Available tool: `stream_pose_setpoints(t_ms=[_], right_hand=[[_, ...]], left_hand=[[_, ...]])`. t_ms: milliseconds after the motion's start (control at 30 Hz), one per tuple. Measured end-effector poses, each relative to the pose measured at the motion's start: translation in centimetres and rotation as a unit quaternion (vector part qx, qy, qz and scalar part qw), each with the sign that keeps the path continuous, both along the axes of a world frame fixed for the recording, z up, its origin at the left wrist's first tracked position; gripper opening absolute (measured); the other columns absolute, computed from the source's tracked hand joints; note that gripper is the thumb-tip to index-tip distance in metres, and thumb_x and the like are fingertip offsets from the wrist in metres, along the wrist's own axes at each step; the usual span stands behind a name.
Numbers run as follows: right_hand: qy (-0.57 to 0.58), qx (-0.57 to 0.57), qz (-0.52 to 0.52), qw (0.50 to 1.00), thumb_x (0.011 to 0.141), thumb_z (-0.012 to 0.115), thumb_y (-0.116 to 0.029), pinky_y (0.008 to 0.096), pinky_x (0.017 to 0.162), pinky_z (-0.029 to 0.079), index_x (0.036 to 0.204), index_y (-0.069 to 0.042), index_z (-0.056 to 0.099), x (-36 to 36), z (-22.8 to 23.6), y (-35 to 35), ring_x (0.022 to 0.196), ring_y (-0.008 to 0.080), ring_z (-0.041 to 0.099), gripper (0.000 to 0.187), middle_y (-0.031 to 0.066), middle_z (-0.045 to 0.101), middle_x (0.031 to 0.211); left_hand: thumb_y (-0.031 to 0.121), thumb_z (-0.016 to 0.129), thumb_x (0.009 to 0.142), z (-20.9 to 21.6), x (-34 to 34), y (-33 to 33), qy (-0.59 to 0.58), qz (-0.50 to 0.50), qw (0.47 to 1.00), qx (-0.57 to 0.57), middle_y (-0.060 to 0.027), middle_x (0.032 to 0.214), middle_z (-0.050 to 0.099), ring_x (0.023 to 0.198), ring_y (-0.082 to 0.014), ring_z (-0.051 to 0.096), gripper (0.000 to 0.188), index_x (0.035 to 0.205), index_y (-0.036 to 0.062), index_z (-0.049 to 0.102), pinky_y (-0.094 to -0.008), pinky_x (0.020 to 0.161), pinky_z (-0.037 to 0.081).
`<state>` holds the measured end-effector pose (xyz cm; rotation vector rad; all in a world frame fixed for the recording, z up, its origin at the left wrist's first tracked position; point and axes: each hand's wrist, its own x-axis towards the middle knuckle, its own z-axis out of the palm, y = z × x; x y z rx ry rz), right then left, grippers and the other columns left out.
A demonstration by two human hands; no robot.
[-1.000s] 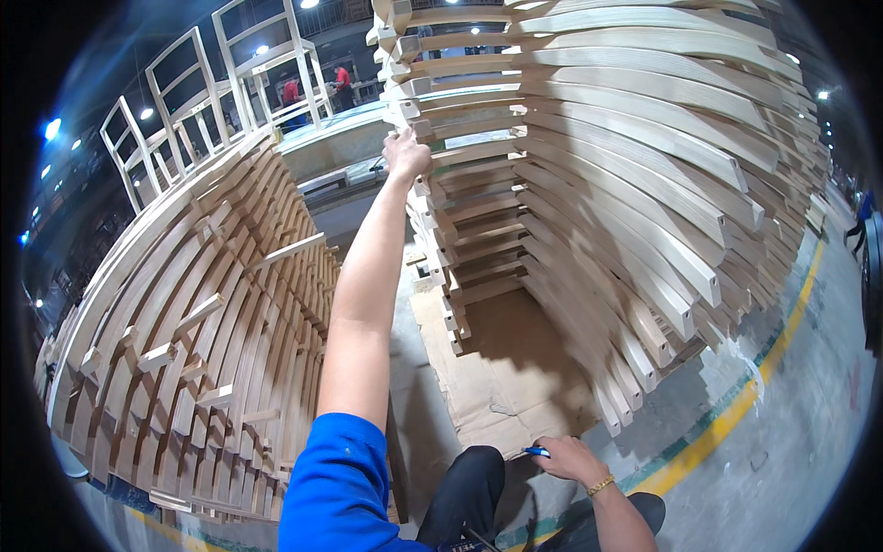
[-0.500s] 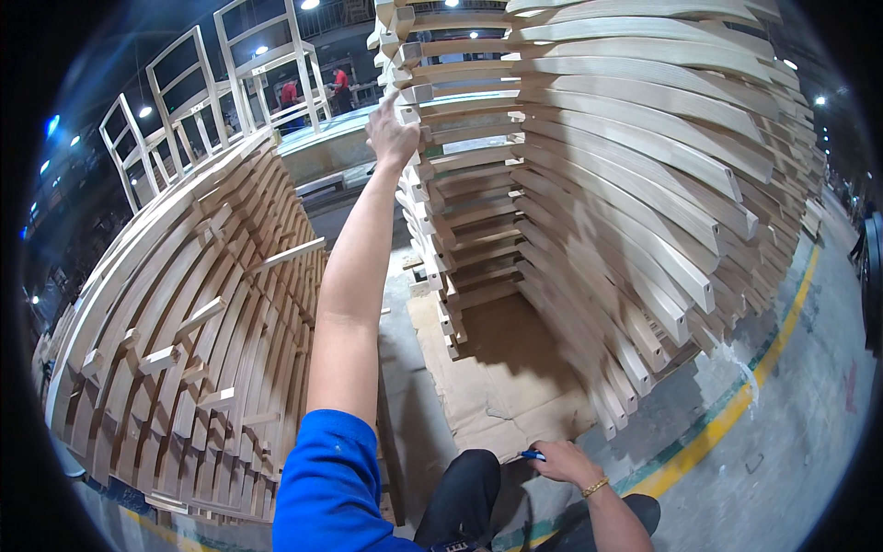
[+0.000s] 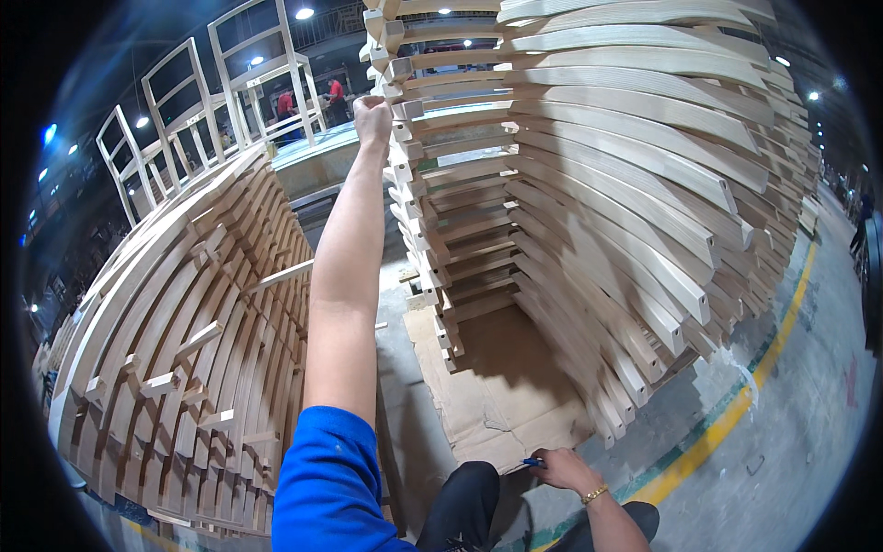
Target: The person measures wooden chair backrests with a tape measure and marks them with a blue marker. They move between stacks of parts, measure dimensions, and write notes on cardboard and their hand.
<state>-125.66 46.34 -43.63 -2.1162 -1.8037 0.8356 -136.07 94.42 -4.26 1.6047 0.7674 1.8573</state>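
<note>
My left arm in a blue sleeve reaches up and forward. My left hand [image 3: 372, 120] is closed beside the squared ends of a tall stack of pale wooden frames [image 3: 418, 221]. Its curled fingertips are hidden, and whether a piece is in them does not show. Low down near my knees, my right hand [image 3: 564, 469] is closed on a blue pen [image 3: 533, 462], its end pointing left. The stack's long curved wooden legs [image 3: 635, 120] fan out to the right, with cross rails [image 3: 469, 147] between the two sides.
A cardboard sheet [image 3: 487, 405] lies under the stack. Another stack of wooden frames [image 3: 175, 368] stands at left, with short rails sticking out. Assembled chair frames [image 3: 189, 101] are behind it. A yellow floor line [image 3: 708, 446] runs at right. People in red [image 3: 336, 90] are far back.
My left hand has moved slightly left and up along the stack ends, and its extended index finger has curled in. My right hand stays low with the pen.
</note>
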Motion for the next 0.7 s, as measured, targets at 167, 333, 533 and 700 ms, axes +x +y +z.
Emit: stream_pose_setpoints(t_ms=[167, 333, 533, 700], right_hand=[[0.015, 0.011, -0.016, 1.000, 0.081, 0.061, -0.032, 0.0428, 0.077, 0.050, 0.105, -0.008, 0.062, 0.6, -0.6, -0.1, 0.087, 0.0344, 0.063, 0.034, 0.0169, 0.067, 0.087], [-0.002, 0.008, -0.008, 1.000, 0.081, 0.060, -0.034, 0.0430, 0.077, 0.050, 0.106, -0.013, 0.061, 0.7, -0.8, 0.2, 0.086, 0.0340, 0.064, 0.033, 0.0152, 0.067, 0.087], [-0.029, -0.041, -0.019, 0.999, 0.082, 0.058, -0.036, 0.0436, 0.078, 0.049, 0.108, -0.013, 0.060, 1.8, -1.1, -0.8, 0.088, 0.0353, 0.063, 0.034, 0.0163, 0.066, 0.091], [-0.018, -0.094, -0.035, 0.995, 0.083, 0.056, -0.037, 0.0430, 0.080, 0.049, 0.109, -0.014, 0.060, 3.4, -1.7, -0.5, 0.093, 0.0340, 0.062, 0.035, 0.0155, 0.065, 0.096]], left_hand=[[0.011, 0.058, 0.071, 2.4, 0.7, -1.5, 0.120, 0.190, 0.967, 0.117, -0.0126, 0.133, 0.038, 0.125, -0.0317, 0.033, 0.039, 0.110, 0.0173, 0.060, -0.0501, 0.101, 0.028], [0.011, 0.058, 0.069, 3.5, 1.4, -2.0, 0.133, 0.192, 0.965, 0.118, -0.0121, 0.134, 0.038, 0.127, -0.0308, 0.031, 0.042, 0.110, 0.0219, 0.064, -0.0481, 0.103, 0.025], [0.022, 0.055, 0.079, 6.0, 3.1, -0.2, -0.083, 0.094, 0.991, -0.051, -0.0183, 0.128, 0.045, 0.118, -0.0323, 0.044, 0.045, 0.122, 0.0107, 0.047, -0.0448, 0.103, 0.028], [0.038, 0.055, 0.085, 8.3, 0.9, 3.9, -0.129, 0.014, 0.991, 0.036, -0.0191, 0.123, 0.050, 0.114, -0.0307, 0.047, 0.053, 0.128, 0.0087, 0.041, -0.0360, 0.099, 0.033]])
